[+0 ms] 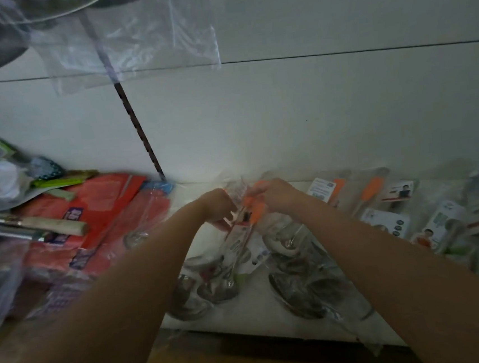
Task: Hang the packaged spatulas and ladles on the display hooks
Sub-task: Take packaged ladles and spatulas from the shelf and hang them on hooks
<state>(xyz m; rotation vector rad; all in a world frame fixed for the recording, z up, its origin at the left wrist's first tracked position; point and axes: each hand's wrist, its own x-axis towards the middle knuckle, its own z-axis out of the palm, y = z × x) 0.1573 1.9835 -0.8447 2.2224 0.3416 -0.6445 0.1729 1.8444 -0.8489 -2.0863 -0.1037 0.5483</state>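
Big risk first: no display hooks in view, only a bare white wall panel (342,107) with a slotted upright strip (139,126) running down it, so a blind lift toward the wall could miss or snag. Loose clear bag (131,39) hanging at far left overhead, likely to catch anything raised on that side. White tabletop (245,318) crowded: red packets (95,212) and a wooden-handled tool (46,226) piled left, row of packaged utensils (396,216) with orange and green handles lying right, steel ladle bowls in film near centre (213,289); dragging the held pack sideways could sweep neighbours off the near edge. Held item: orange-handled packaged ladle (252,209), centre, raised just above the tabletop, bowl end seemingly trailing down among the other packs, exact contact not readable through blur. Left hand (220,206) curled on the clear wrap at the left of the handle, right hand (277,195) curled round the top of the handle end; both gripping the same pack. Slippery film plus heavy bowl: probable slip or swing if one hand releases early. Smallest item: hang hole in the pack header not visible, may need finding by feel; tearing it is likely if forced.
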